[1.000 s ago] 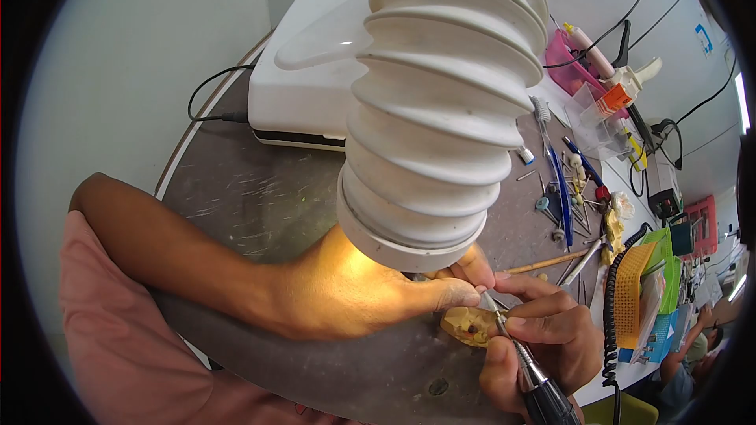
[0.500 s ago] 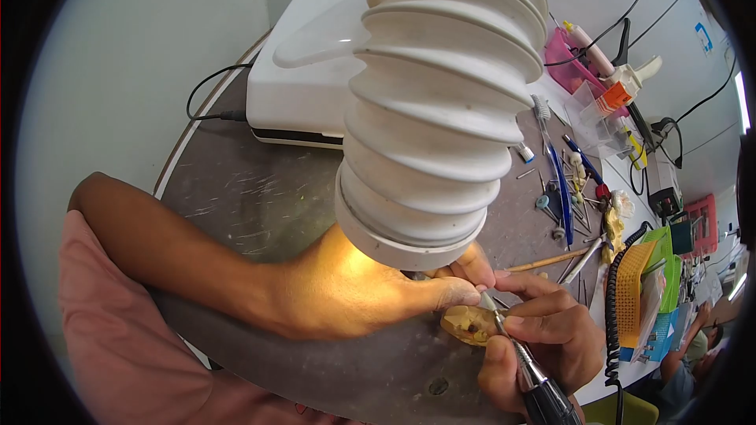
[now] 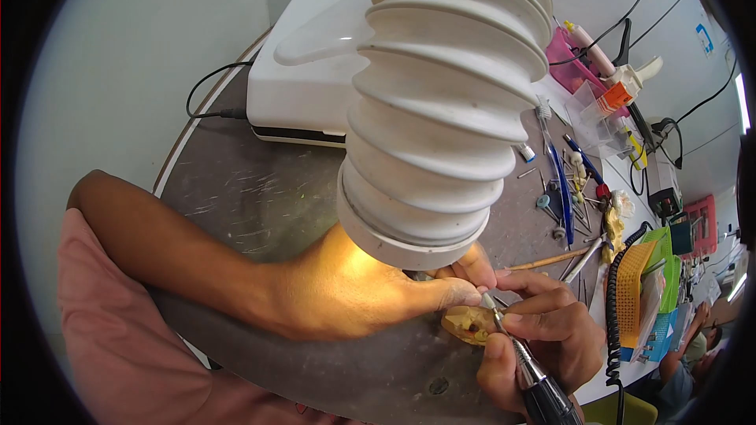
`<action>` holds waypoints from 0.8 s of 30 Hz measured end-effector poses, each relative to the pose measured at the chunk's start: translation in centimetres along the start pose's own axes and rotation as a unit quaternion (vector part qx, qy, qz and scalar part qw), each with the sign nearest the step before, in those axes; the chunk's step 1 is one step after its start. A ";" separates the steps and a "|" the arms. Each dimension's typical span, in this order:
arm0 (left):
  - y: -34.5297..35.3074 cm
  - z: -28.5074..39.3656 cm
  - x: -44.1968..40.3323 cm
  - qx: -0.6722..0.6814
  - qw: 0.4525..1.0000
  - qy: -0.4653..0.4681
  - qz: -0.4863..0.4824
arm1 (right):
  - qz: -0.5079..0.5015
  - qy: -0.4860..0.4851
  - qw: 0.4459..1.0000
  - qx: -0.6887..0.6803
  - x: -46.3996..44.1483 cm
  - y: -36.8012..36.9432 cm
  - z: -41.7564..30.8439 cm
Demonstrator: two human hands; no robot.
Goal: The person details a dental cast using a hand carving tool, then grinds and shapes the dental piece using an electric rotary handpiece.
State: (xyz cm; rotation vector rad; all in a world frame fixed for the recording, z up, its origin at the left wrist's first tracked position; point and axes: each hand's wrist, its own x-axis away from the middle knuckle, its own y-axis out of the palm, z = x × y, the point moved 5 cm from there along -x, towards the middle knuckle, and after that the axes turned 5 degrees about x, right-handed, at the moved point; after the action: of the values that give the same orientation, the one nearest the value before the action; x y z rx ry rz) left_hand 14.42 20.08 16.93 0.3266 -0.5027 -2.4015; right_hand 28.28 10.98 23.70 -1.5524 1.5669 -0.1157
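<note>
My left hand (image 3: 354,291) reaches in from the left, its thumb and fingers closed in a pinch. A tiny whitish piece (image 3: 481,290) shows at those fingertips; its exact kind is too small to tell. My right hand (image 3: 555,330) grips a rotary handpiece (image 3: 543,389), black with a metal neck, like a pen. The handpiece's pale tip (image 3: 490,301) points up at the left thumb, touching or nearly touching the whitish piece. Just below the fingertips sits a yellowish dental model (image 3: 466,323), partly covered by the right fingers. The hose nozzle hides some left fingers.
A thick white ribbed hose (image 3: 441,110) hangs over the hands, its nozzle close above the left hand. Behind stands a white machine (image 3: 303,55). Burs, brushes and small tools (image 3: 567,197) lie at right, near a yellow basket (image 3: 630,291) and coiled black cord (image 3: 613,323).
Both hands keep nearly the same pose. The handpiece tip has shifted very slightly, and the hose appears a few pixels further right.
</note>
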 end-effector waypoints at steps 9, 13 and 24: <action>-0.2 0.1 0.0 -0.034 0.999 0.000 -0.025 | -0.036 0.007 0.999 0.018 0.4 0.1 0.2; -0.2 0.1 -0.1 -0.045 0.998 -0.020 -0.040 | 0.059 -0.050 0.994 -0.076 -0.2 0.0 0.2; -0.2 0.1 0.0 -0.038 0.998 -0.010 -0.045 | -0.022 -0.011 0.999 0.044 0.0 0.2 0.2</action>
State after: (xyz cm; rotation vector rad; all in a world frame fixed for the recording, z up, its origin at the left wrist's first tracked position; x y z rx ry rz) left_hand 14.29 20.23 16.98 0.2968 -0.4124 -2.5064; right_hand 28.25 11.14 23.43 -1.5139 1.4914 -0.1897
